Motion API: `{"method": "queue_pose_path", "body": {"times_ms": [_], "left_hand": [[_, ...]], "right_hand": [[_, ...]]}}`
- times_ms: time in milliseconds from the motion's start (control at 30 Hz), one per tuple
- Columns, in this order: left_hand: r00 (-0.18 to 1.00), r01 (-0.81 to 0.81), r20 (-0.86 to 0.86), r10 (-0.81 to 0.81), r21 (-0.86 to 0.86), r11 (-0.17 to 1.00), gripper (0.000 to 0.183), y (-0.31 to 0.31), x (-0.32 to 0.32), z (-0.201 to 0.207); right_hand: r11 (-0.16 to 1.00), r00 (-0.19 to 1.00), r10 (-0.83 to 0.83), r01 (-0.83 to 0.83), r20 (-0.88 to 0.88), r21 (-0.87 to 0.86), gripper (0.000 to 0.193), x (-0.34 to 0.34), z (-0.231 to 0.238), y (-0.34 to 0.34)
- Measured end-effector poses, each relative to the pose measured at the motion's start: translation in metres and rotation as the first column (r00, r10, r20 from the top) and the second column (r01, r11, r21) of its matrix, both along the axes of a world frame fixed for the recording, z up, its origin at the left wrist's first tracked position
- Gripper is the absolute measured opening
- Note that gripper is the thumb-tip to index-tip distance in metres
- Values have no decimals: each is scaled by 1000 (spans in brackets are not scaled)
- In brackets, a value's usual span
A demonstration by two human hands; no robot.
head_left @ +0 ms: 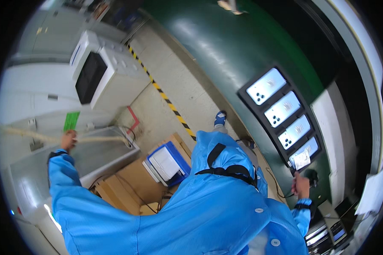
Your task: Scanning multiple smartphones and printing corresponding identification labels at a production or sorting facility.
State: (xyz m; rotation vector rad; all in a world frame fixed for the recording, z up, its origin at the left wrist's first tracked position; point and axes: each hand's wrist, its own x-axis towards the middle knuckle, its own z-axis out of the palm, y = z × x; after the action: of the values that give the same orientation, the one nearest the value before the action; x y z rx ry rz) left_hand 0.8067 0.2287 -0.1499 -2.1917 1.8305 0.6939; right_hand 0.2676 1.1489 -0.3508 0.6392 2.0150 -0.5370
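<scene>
At the right, my right hand [301,187] is closed beside the near end of a black tray [266,126]. Its fingers are curled, but what they hold is hard to make out; a dark rounded object [312,177] and a thin black cable are right by it. Several pale blue smartphones [282,109] lie in the tray's slots, camera side up. The nearest phone [304,155] carries a white label. Far to the left, my left hand [69,140] is raised in front of a beige hose or cord [100,139], below a green tag [71,121]. Its fingers are blurred.
The tray rests on a dark green bench [212,46]. A white machine [123,70] with a dark panel stands back left. Below are cardboard boxes [130,180] and a blue bin [181,155]. Yellow-black tape [164,97] crosses the floor. White papers [373,191] hang at the right edge.
</scene>
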Motion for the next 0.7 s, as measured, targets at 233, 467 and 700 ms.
{"method": "queue_pose_path", "body": {"times_ms": [233,467,700], "left_hand": [[868,289,-480,-127,279,916,52,94,-81,-77],[611,642,-790,-57,452,619,45,414,-177,-222],[789,517,-614,18,680,520,30,373,-231,-191]], "right_hand": [[931,992,-60,97,115,-352,24,107,46,-53],[927,990,65,-15,123,-374,31,223,46,-46],[899,946,-240,301,219,-319,34,253,111,-95]]}}
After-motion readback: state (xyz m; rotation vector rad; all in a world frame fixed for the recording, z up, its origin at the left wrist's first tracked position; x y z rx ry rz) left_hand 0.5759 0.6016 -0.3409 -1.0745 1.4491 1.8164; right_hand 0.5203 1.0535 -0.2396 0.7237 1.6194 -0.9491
